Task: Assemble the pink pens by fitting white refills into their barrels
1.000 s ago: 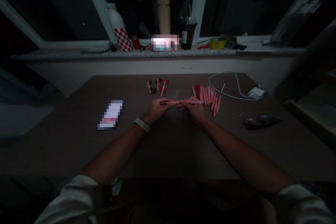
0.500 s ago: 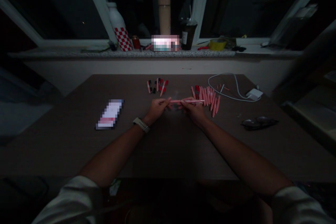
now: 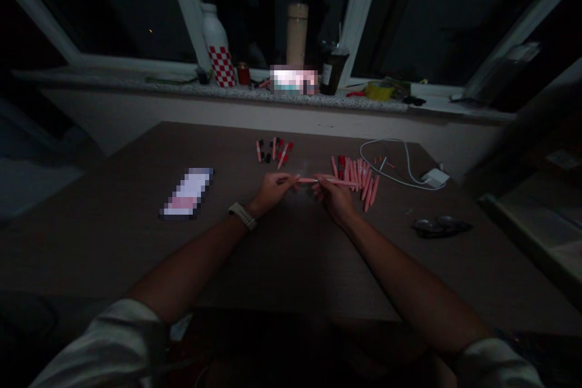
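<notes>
The pen (image 3: 305, 180) is slim and pink, and it runs level between my hands, over the middle of the desk (image 3: 291, 260) towards its far edge. My left hand (image 3: 271, 190) pinches one end and my right hand (image 3: 335, 199) grips the other. A row of pink pens (image 3: 364, 174) lies just beyond my right hand.

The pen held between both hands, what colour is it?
Pink. The pen shows best in the head view.
</notes>
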Tool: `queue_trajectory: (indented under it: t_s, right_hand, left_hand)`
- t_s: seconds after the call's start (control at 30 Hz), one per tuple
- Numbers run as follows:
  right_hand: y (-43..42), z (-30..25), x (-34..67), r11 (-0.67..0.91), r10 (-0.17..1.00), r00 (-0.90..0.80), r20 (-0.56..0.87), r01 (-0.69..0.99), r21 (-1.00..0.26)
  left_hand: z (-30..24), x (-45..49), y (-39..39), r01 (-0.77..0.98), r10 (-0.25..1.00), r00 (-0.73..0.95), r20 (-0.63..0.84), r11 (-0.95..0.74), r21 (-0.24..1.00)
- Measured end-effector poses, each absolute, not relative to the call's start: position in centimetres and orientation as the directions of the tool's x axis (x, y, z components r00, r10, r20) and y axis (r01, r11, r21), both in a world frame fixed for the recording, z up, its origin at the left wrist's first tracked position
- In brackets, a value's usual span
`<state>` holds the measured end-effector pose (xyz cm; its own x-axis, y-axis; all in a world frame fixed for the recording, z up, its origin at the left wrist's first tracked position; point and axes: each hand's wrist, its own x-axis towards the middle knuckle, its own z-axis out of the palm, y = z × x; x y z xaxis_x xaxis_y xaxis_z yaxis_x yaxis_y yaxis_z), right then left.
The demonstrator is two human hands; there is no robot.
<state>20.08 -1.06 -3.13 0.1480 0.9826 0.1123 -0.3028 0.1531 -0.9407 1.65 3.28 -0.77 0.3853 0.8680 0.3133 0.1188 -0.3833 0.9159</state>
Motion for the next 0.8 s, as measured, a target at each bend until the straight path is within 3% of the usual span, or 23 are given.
queue_trajectory:
  t_s: [0.33,0.5,0.63,0.8]
  right_hand:
    - [-1.9,-2.7,19.5,0.255,0.955,0.185,0.23,-0.126,-0.959]
    - [-1.8,-2.5,19.5,0.204,0.966,0.2,0.167,-0.188,-0.961]
    - [-1.8,-2.7,19.4,0.175,0.971,0.191,0.144,-0.162,-0.971]
    - [-1.6,-3.1,19.3,0.169,0.974,0.171,0.148,-0.117,-0.979]
  left_hand:
    - [-1.4,1.7,3.1,0.115,0.812,0.469,0.346,-0.445,0.888]
    - [-1.8,2.0,2.4,0.201,0.692,0.575,0.436,-0.637,0.744]
    - [-2.4,2.3,1.9,0.173,0.566,0.667,0.485,-0.75,0.638]
    - [-2.7,2.4,1.8,0.252,0.538,0.702,0.467,-0.801,0.543]
